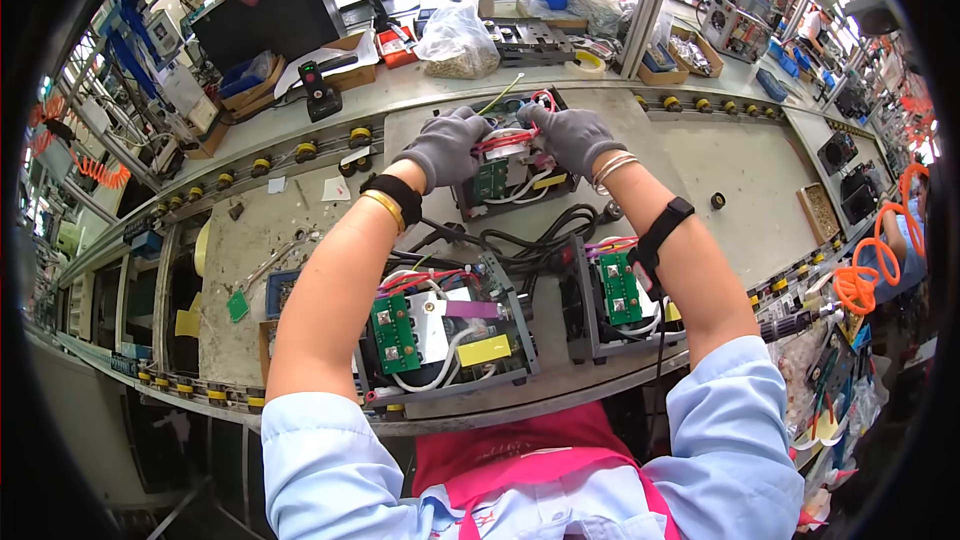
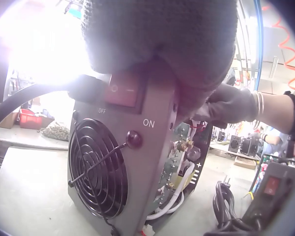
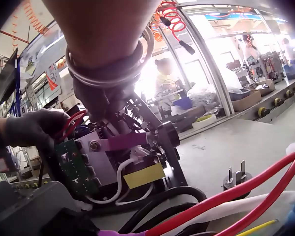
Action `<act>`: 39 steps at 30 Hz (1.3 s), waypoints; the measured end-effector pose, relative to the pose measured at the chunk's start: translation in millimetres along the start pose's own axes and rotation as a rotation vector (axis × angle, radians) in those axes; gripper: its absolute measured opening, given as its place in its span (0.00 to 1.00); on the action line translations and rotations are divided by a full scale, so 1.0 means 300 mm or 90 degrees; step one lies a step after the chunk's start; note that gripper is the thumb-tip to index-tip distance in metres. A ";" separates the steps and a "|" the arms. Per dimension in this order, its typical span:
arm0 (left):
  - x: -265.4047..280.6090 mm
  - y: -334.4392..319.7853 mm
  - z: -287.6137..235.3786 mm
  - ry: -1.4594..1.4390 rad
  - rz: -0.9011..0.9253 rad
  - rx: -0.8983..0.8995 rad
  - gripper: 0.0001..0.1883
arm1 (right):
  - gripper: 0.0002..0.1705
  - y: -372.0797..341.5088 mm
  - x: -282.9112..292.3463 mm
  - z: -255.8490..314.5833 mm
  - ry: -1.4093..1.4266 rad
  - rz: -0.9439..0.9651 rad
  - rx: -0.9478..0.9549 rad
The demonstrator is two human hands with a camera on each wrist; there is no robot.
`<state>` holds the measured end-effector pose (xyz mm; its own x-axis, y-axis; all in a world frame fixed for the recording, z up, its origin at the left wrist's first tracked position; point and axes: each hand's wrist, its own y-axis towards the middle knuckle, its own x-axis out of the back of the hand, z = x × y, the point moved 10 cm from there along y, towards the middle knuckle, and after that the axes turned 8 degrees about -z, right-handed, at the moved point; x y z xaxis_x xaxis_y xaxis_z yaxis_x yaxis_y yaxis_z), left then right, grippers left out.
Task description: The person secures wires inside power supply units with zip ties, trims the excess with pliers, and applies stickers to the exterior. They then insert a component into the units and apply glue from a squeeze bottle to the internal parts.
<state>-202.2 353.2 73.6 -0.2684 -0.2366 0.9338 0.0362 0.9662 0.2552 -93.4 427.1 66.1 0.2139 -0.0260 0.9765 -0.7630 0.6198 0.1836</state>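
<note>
An open electrical unit (image 1: 510, 180) stands on the bench between both grey-gloved hands. My left hand (image 1: 445, 147) curls over its switch end; in the left wrist view that glove (image 2: 160, 42) covers the top edge above the fan (image 2: 99, 167) and red switch (image 2: 123, 91). Its fingertips are hidden. My right hand (image 1: 575, 143) has its fingers pinched at the wires inside the opposite end. Red wires (image 1: 505, 143) loop between the hands, and a yellow-green wire (image 1: 502, 93) sticks up. The right wrist view shows a green board (image 3: 74, 166) and purple strip (image 3: 125, 141) below the right glove (image 3: 101, 101).
Two more open units (image 1: 440, 330) (image 1: 625, 295) stand nearer my body, with black cables (image 1: 535, 252) between them and the held unit. Roller rails (image 1: 305, 152) run behind. A plastic bag (image 1: 457, 40) and scanner (image 1: 320, 90) lie farther back. A loose green board (image 1: 237, 305) is at left.
</note>
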 end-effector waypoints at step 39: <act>0.266 -1.160 -0.328 0.078 -0.468 -0.061 0.41 | 0.26 -1.023 -0.068 0.417 0.479 -0.511 0.033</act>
<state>-141.6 -12.0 84.0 -0.1471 -0.8323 0.5344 -0.0252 0.5432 0.8392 60.1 139.2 3.7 0.9628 0.0889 0.2551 -0.2559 0.6024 0.7561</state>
